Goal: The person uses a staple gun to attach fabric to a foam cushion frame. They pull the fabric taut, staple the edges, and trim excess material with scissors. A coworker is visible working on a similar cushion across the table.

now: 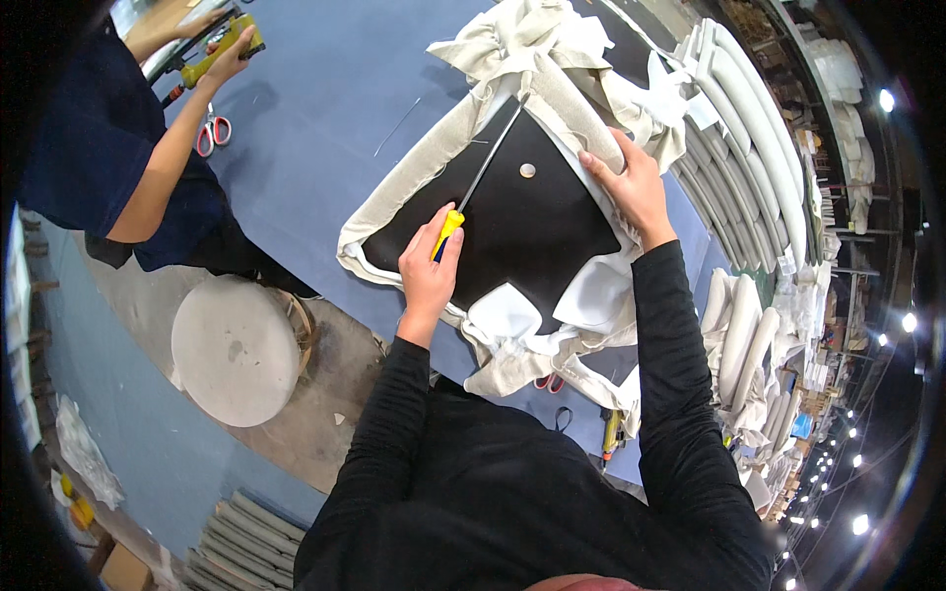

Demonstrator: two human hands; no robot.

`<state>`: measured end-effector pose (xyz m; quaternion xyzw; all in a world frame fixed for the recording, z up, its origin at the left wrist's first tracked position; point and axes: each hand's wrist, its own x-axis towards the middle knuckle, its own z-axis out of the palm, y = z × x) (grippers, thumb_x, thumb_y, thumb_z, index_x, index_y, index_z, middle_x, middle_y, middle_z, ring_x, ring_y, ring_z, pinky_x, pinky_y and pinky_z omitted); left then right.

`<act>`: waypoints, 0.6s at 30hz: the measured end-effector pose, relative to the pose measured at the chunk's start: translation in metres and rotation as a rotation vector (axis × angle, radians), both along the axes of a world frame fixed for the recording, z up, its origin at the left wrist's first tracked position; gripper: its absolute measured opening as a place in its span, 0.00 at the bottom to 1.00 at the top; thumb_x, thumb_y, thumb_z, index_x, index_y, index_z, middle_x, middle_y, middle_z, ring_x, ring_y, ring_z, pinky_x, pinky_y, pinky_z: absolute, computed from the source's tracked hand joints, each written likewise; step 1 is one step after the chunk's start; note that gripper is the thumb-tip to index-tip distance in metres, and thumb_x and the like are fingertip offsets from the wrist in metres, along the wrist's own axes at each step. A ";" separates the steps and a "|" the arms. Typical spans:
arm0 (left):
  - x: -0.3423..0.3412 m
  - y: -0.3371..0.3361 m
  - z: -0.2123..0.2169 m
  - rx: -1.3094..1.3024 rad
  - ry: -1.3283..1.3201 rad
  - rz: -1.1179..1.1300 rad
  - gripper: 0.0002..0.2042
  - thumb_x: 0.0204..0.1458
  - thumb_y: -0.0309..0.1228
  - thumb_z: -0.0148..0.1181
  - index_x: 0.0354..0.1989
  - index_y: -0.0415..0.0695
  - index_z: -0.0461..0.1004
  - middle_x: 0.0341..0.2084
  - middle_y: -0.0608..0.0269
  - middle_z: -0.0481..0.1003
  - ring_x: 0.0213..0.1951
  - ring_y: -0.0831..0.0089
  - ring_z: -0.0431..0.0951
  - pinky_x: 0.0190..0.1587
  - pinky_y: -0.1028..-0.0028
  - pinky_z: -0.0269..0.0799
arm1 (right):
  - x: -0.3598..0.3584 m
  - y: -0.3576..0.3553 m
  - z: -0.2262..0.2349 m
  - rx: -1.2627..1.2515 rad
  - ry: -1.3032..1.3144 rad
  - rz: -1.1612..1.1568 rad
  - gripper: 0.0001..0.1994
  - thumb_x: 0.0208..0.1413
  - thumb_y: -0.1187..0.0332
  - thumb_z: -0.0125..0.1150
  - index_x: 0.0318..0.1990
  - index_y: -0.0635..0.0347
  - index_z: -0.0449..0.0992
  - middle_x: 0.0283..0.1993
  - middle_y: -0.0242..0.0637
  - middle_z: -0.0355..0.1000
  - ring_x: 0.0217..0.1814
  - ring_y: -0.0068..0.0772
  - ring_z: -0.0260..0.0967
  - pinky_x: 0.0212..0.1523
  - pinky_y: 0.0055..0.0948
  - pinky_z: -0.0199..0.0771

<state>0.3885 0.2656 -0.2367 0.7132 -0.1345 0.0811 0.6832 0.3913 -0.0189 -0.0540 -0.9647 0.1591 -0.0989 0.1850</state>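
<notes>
My left hand (431, 266) is closed round the yellow handle of a long screwdriver (480, 183). Its metal shaft points away from me, and the tip meets the far corner of an upholstered seat cushion (384, 210). The cushion lies underside up, showing a black base panel (522, 227) with one small round hole. Beige fabric wraps its edges, with loose folds bunched at the far corner and near side; white padding (506, 313) shows at the near side. My right hand (636, 187) grips the padded fabric edge on the right, thumb on top, other fingers mostly hidden beyond the edge.
A blue-grey table (315, 128) carries the cushion. Red-handled scissors (213, 132) lie at the far left, near a co-worker holding a yellow-green tool (225, 54). Stacked cushions (739, 148) rise at the right. A round padded stool (236, 350) stands on the floor at left.
</notes>
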 end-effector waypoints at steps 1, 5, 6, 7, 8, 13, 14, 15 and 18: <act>0.003 0.001 0.001 0.019 -0.013 -0.002 0.18 0.68 0.31 0.66 0.65 0.44 0.80 0.43 0.53 0.84 0.43 0.59 0.86 0.49 0.66 0.79 | 0.000 -0.001 -0.001 0.008 -0.015 -0.001 0.37 0.56 0.35 0.71 0.63 0.53 0.82 0.49 0.48 0.87 0.54 0.53 0.85 0.58 0.45 0.80; 0.013 0.011 0.011 0.161 -0.083 0.042 0.18 0.66 0.31 0.68 0.64 0.46 0.82 0.44 0.54 0.84 0.43 0.57 0.85 0.48 0.64 0.79 | -0.001 0.000 0.001 0.005 -0.013 -0.017 0.37 0.56 0.35 0.72 0.63 0.53 0.82 0.50 0.48 0.87 0.54 0.54 0.85 0.58 0.45 0.80; 0.016 0.014 0.010 0.204 -0.104 0.071 0.18 0.66 0.31 0.68 0.64 0.46 0.82 0.44 0.54 0.84 0.42 0.58 0.85 0.48 0.64 0.79 | -0.001 0.001 0.001 0.002 -0.015 -0.015 0.37 0.56 0.35 0.72 0.63 0.53 0.82 0.50 0.49 0.87 0.54 0.54 0.85 0.58 0.45 0.81; 0.019 0.016 0.010 0.247 -0.125 0.101 0.18 0.66 0.31 0.68 0.64 0.46 0.82 0.44 0.54 0.84 0.42 0.58 0.85 0.48 0.64 0.79 | -0.001 0.001 0.001 -0.002 -0.017 -0.013 0.37 0.56 0.35 0.72 0.63 0.52 0.82 0.50 0.49 0.87 0.54 0.54 0.85 0.58 0.45 0.81; 0.021 0.017 0.010 0.291 -0.147 0.130 0.18 0.66 0.31 0.68 0.63 0.47 0.82 0.44 0.54 0.84 0.42 0.58 0.85 0.48 0.64 0.79 | -0.001 0.001 0.002 0.001 -0.015 -0.014 0.37 0.55 0.35 0.72 0.63 0.52 0.82 0.50 0.49 0.87 0.54 0.54 0.85 0.57 0.45 0.81; 0.017 0.006 0.006 0.055 -0.012 -0.023 0.17 0.66 0.30 0.66 0.62 0.42 0.82 0.42 0.52 0.85 0.42 0.57 0.86 0.48 0.64 0.79 | 0.000 0.003 0.004 -0.021 -0.006 -0.013 0.36 0.56 0.35 0.72 0.63 0.52 0.82 0.49 0.48 0.87 0.53 0.54 0.85 0.57 0.46 0.81; 0.016 0.005 0.003 0.050 -0.016 -0.015 0.17 0.67 0.30 0.66 0.62 0.42 0.81 0.43 0.51 0.85 0.42 0.57 0.86 0.49 0.65 0.79 | 0.001 0.005 0.006 -0.022 -0.015 -0.008 0.36 0.56 0.35 0.71 0.63 0.51 0.82 0.49 0.48 0.87 0.53 0.54 0.85 0.56 0.46 0.81; 0.014 0.003 0.002 0.044 -0.017 -0.011 0.17 0.67 0.30 0.66 0.62 0.42 0.81 0.44 0.51 0.85 0.43 0.57 0.86 0.49 0.65 0.79 | 0.001 0.007 0.007 -0.024 -0.020 -0.006 0.36 0.56 0.35 0.71 0.63 0.51 0.82 0.49 0.47 0.87 0.53 0.54 0.85 0.56 0.46 0.81; 0.011 0.000 0.000 0.036 0.005 -0.010 0.17 0.67 0.31 0.66 0.62 0.42 0.81 0.46 0.50 0.85 0.44 0.57 0.86 0.50 0.65 0.79 | 0.000 0.009 0.007 -0.018 -0.020 -0.014 0.35 0.56 0.35 0.71 0.62 0.50 0.82 0.47 0.47 0.87 0.52 0.54 0.85 0.55 0.47 0.82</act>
